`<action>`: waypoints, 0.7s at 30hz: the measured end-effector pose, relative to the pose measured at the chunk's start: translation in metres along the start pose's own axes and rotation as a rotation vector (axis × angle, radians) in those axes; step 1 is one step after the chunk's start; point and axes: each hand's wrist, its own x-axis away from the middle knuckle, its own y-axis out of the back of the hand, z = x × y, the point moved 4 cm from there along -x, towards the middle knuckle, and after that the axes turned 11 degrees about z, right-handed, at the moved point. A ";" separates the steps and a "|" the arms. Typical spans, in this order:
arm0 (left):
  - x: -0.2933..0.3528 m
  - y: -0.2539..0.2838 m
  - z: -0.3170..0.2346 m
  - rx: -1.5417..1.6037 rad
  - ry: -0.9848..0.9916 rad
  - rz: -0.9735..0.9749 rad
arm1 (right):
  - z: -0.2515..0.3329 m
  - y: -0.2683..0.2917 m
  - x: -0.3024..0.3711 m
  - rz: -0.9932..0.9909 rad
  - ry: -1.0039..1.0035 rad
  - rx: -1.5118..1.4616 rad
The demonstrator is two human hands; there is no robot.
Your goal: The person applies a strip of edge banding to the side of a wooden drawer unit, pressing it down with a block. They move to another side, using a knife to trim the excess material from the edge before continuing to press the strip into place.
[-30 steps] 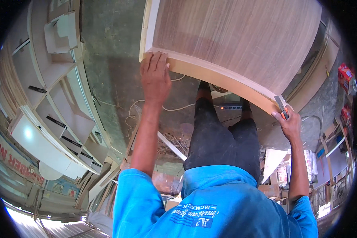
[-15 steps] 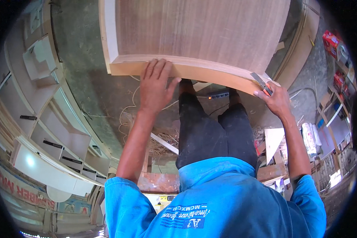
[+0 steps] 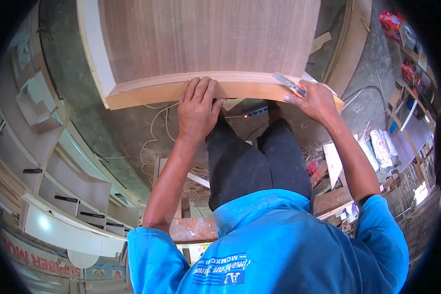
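A wood-grain panel (image 3: 210, 39) with raised edges stretches away in front of me. Along its near side runs a light-brown edge strip (image 3: 250, 90), slightly curved in this view. My left hand (image 3: 197, 105) lies over the strip left of the middle, fingers stretched across its top and thumb out to the side. Farther right, my right hand (image 3: 316, 100) is closed around a utility knife (image 3: 291, 86) with an orange-and-black handle. Its grey blade points left and away, over the panel's near edge. The palm side of both hands is hidden.
A blue power strip (image 3: 256, 112) with a lit orange light lies on the floor near my legs, beside a pale looping cable (image 3: 153, 132). White cabinets (image 3: 83, 188) stand at left. Red packages (image 3: 391, 25) and wood offcuts are at right. A curved board (image 3: 350, 44) lies beyond the panel.
The panel appears farther left in view. My right hand, with the knife, has moved left along the edge strip, closer to my left hand. The left hand still lies on the strip.
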 end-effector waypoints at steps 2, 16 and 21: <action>-0.006 -0.011 -0.015 -0.001 -0.058 0.013 | 0.000 -0.002 -0.002 -0.012 0.031 0.037; -0.018 -0.024 -0.034 -0.095 -0.093 -0.020 | -0.108 0.053 0.099 0.157 -0.109 -0.404; -0.020 -0.025 -0.039 -0.113 -0.089 0.013 | -0.150 0.034 0.088 0.121 -0.021 -0.468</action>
